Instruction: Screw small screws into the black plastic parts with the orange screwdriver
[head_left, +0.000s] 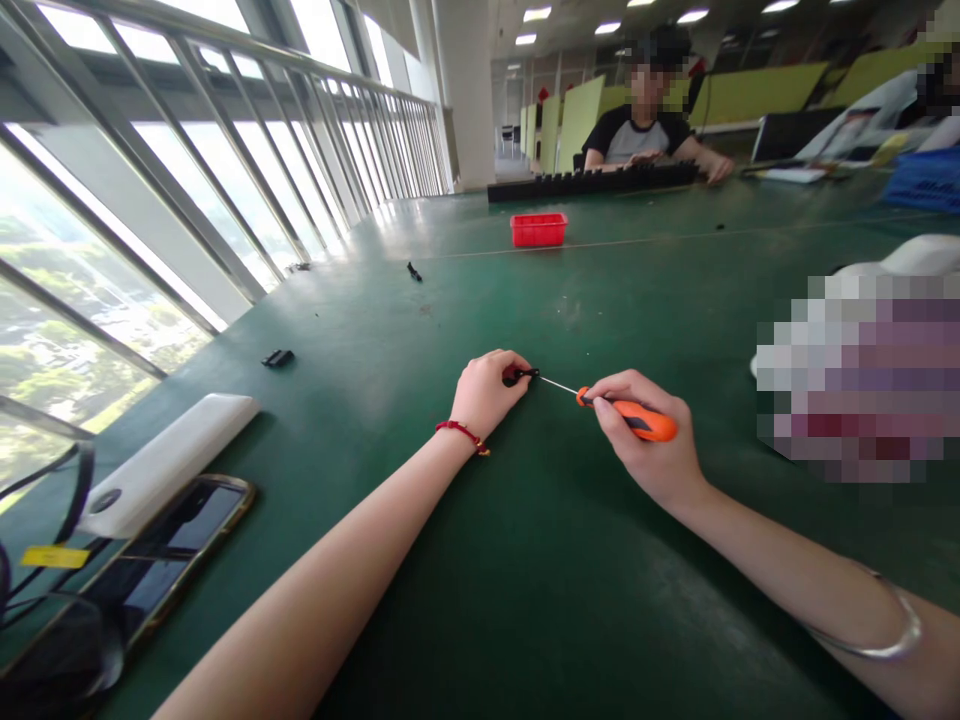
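Pinched in the fingers of my left hand [487,388] is a small black part [528,374], held just above or on the green table [465,560]; much of it is hidden by the fingers. My right hand [652,450] is closed round a screwdriver [646,420] with an orange and black handle and a thin metal shaft. The shaft points left, and its tip meets the black part or lies right beside it; I cannot tell whether it is inside.
A red basket [538,231] stands farther back. Small black pieces [278,358] lie to the left. A white power bank [169,465], a phone [187,540] and cables are at the near left. Across the table, a person [641,135] sits behind a long black strip [592,183].
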